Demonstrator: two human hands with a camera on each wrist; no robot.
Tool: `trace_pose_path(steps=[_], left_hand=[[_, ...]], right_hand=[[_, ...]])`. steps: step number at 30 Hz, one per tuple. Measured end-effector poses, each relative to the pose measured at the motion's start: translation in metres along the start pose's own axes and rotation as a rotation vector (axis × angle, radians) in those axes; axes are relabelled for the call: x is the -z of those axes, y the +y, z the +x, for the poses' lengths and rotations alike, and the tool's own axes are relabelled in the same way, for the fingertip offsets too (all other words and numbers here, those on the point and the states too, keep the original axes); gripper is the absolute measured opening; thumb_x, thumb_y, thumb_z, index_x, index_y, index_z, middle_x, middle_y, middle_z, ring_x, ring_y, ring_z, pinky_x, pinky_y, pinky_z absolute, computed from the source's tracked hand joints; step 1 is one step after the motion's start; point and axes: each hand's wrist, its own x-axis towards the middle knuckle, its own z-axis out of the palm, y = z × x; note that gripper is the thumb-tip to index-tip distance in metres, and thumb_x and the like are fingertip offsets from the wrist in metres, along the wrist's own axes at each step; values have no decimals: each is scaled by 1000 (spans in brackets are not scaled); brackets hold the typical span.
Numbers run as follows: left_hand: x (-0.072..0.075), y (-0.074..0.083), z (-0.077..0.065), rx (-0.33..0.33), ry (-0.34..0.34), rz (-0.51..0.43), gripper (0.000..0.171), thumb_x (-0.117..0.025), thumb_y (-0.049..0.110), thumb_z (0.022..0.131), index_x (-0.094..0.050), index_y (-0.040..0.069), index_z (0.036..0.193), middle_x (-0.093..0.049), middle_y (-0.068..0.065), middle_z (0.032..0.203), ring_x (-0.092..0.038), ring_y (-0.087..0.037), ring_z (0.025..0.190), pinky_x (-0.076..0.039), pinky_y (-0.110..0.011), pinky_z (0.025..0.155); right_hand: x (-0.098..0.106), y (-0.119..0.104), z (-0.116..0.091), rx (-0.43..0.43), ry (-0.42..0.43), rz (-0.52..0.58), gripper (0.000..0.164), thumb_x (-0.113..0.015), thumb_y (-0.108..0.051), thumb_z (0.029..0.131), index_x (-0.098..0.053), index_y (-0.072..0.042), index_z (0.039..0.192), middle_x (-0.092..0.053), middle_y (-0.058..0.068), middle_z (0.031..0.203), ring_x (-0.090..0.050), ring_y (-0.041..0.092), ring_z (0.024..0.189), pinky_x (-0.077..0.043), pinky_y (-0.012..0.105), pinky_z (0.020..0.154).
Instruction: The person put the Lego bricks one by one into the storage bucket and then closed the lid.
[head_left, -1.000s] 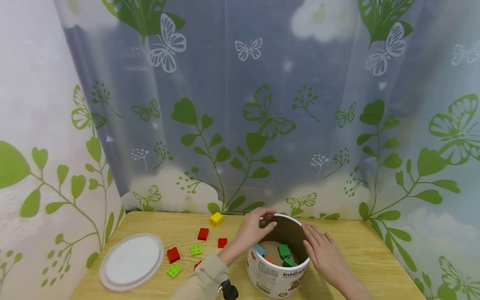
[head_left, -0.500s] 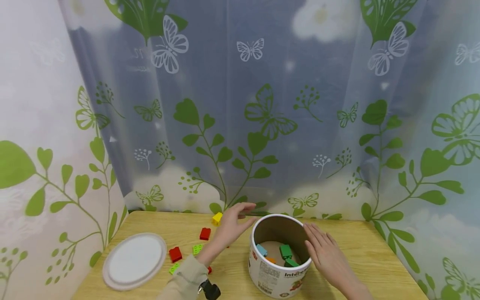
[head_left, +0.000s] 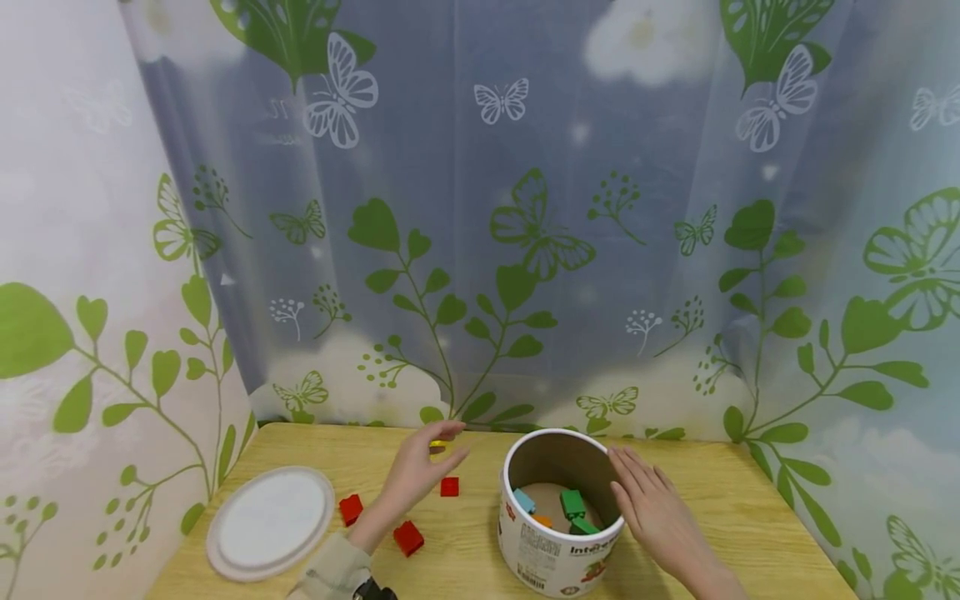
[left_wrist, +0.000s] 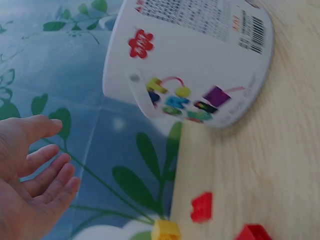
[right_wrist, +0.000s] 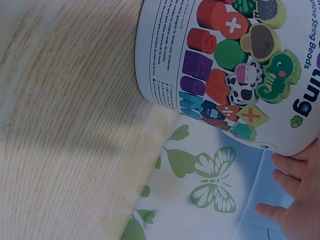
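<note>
A white printed bucket (head_left: 558, 554) stands on the table, with several green, blue and orange blocks inside, among them a green block (head_left: 572, 502). My right hand (head_left: 660, 521) rests its straight fingers against the bucket's right rim. My left hand (head_left: 417, 468) is over the table left of the bucket, fingers relaxed and holding nothing. Near it lie a red block (head_left: 450, 486), another red block (head_left: 408, 538) and a third red block (head_left: 350, 509). A yellow block (left_wrist: 166, 230) shows in the left wrist view; in the head view the left hand partly covers it.
A round white lid (head_left: 270, 523) lies at the table's left side. The wooden table (head_left: 720, 483) ends at a patterned curtain (head_left: 525, 333) behind, with more curtain on both sides.
My left hand has left the bucket's rim and moved left over the loose blocks, its forearm now covering the light green ones. The right hand has stayed at the rim.
</note>
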Motion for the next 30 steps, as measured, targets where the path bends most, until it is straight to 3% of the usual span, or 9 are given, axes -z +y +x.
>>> trace_pose_path(steps=[9,19,30], left_hand=[[11,-24,-20,64,-52,27,37,-78,18,91,-69,7,125,-69,-12,121,-65,-30,110,-57,-44,91],[20,-48,-45,95,-182,26,38,-79,15,88,-68,0,121,-68,-18,120,-64,-43,108,-58,-51,87],[26,-68,-63,93,-233,139,36,-84,12,83,-71,-1,114,-70,-16,113,-66,-40,102,-58,-51,84]], right_hand=[[-1,0,-1,-14,-15,20,47,-54,-22,104,-51,-2,147,-53,14,149,-49,33,138,-38,60,110],[0,-1,0,-5,-2,13,47,-55,-22,104,-52,-2,147,-53,15,148,-49,34,137,-40,60,109],[4,-3,1,-3,-8,24,47,-54,-21,104,-51,-2,148,-52,15,149,-49,35,138,-39,60,109]])
